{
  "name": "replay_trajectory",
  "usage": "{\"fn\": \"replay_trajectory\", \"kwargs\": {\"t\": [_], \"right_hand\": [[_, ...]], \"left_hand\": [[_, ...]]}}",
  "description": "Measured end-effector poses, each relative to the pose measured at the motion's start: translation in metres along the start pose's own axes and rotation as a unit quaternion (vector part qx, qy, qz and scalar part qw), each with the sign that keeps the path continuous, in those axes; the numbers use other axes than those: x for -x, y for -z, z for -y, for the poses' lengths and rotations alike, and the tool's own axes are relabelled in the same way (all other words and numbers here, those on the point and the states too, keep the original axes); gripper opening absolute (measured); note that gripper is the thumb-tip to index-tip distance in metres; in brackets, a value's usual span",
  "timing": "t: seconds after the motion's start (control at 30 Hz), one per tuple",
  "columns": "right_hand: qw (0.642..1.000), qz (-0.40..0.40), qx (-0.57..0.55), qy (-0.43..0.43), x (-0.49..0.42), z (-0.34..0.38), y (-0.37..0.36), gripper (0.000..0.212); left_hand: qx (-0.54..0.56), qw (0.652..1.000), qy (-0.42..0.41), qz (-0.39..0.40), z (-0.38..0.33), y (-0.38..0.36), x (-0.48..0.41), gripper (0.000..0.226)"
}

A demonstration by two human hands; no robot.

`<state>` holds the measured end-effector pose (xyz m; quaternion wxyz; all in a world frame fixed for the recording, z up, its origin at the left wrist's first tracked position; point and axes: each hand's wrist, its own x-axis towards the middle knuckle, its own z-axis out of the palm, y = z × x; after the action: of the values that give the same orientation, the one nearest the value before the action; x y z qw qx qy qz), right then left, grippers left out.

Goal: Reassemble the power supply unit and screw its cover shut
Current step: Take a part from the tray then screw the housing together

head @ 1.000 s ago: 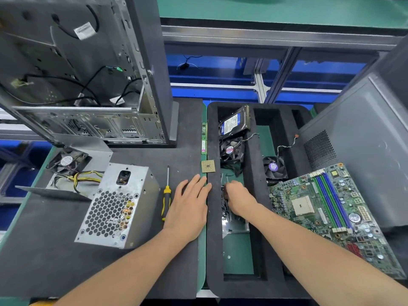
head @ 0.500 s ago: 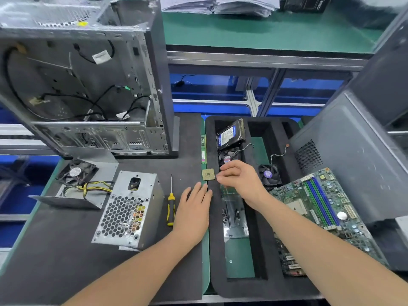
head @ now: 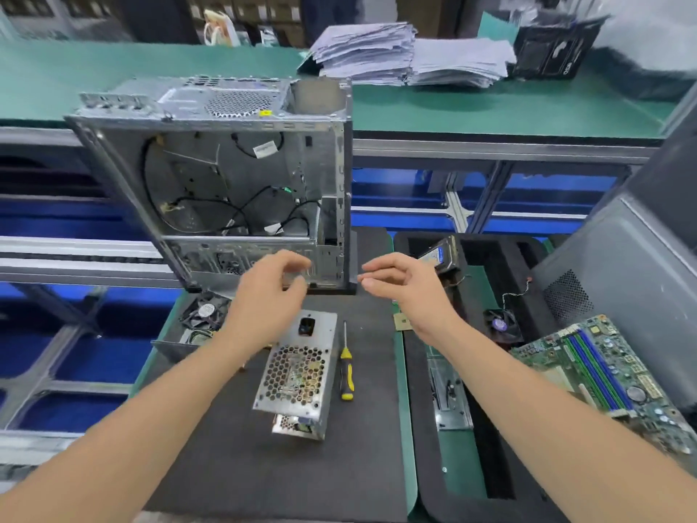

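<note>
While power supply [head: 298, 375] lies apart, tray [head: 416, 447] holds hard drive [head: 441, 256], fan [head: 499, 324]

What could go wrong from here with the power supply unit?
1. The power supply unit appears to sit tilted on a part beneath it, with neither the left hand nor the right hand on it; it may slip when pressed.
2. The screwdriver lies close beside it and could get knocked.
3. The bare processor chip by the right wrist risks a bump.
</note>
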<state>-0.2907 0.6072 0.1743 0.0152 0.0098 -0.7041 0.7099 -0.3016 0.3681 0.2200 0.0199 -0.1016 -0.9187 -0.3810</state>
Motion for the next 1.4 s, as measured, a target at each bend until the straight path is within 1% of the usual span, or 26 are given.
{"fn": "replay_trajectory", "kwargs": {"t": [0.03, 0.07, 0.1, 0.13, 0.17, 0.23, 0.27, 0.37, 0.43, 0.5, 0.6, 0.67, 0.77, 0.97, 1.13, 1.17, 1.27, 1.4], "right_hand": [[1.0, 0.005, 0.013, 0.002, 0.0, 0.0, -0.01, 0.02], [1.0, 0.007, 0.027, 0.004, -0.001, -0.001, -0.019, 0.02], [0.999, 0.007, 0.041, 0.005, -0.001, -0.002, -0.028, 0.019], [0.999, 0.003, 0.054, 0.002, -0.001, -0.004, -0.036, 0.019], [0.998, -0.002, 0.066, -0.001, -0.001, -0.007, -0.043, 0.018], [0.995, -0.014, 0.098, -0.005, 0.001, -0.011, -0.055, 0.016], [0.993, -0.02, 0.12, -0.006, 0.002, -0.014, -0.06, 0.015], [0.98, -0.037, 0.196, -0.006, 0.004, -0.019, -0.071, 0.019], [0.971, -0.033, 0.237, -0.014, 0.004, -0.02, -0.076, 0.02], [0.964, -0.025, 0.263, -0.018, 0.004, -0.019, -0.08, 0.021], [0.958, -0.011, 0.287, -0.006, 0.004, -0.017, -0.083, 0.021], [0.958, 0.0, 0.287, -0.002, 0.005, -0.017, -0.084, 0.018], [0.96, 0.003, 0.281, -0.007, 0.005, -0.017, -0.084, 0.017], [0.966, 0.001, 0.259, -0.021, 0.003, -0.02, -0.081, 0.015], [0.974, -0.02, 0.221, -0.049, 0.003, -0.022, -0.082, 0.015], [0.974, -0.025, 0.217, -0.052, 0.002, -0.022, -0.082, 0.016], [0.975, -0.032, 0.21, -0.059, 0.003, -0.022, -0.082, 0.016], [0.974, -0.033, 0.212, -0.066, 0.003, -0.02, -0.082, 0.015]], "left_hand": [[0.002, 0.997, 0.073, 0.024, 0.016, 0.008, -0.002, 0.027], [0.018, 0.987, 0.146, 0.069, 0.03, 0.013, -0.003, 0.03], [0.051, 0.971, 0.202, 0.119, 0.041, 0.014, -0.001, 0.03], [0.092, 0.954, 0.237, 0.161, 0.048, 0.014, 0.002, 0.028], [0.132, 0.94, 0.252, 0.189, 0.053, 0.011, 0.005, 0.024], [0.224, 0.913, 0.263, 0.216, 0.058, 0.006, 0.011, 0.016], [0.276, 0.895, 0.267, 0.229, 0.06, 0.003, 0.013, 0.016], [0.386, 0.841, 0.262, 0.274, 0.066, -0.007, 0.015, 0.027], [0.443, 0.808, 0.265, 0.286, 0.068, -0.012, 0.017, 0.031], [0.485, 0.782, 0.276, 0.278, 0.069, -0.017, 0.02, 0.031], [0.524, 0.742, 0.325, 0.262, 0.07, -0.024, 0.026, 0.033], [0.533, 0.726, 0.346, 0.264, 0.07, -0.027, 0.027, 0.036], [0.541, 0.716, 0.353, 0.263, 0.07, -0.028, 0.028, 0.036], [0.554, 0.73, 0.298, 0.268, 0.072, -0.026, 0.023, 0.036], [0.571, 0.717, 0.279, 0.285, 0.077, -0.024, 0.021, 0.032], [0.568, 0.719, 0.278, 0.289, 0.078, -0.024, 0.02, 0.032], [0.534, 0.743, 0.272, 0.296, 0.076, -0.026, 0.017, 0.03], [0.481, 0.786, 0.285, 0.264, 0.071, -0.031, 0.011, 0.021]]}}
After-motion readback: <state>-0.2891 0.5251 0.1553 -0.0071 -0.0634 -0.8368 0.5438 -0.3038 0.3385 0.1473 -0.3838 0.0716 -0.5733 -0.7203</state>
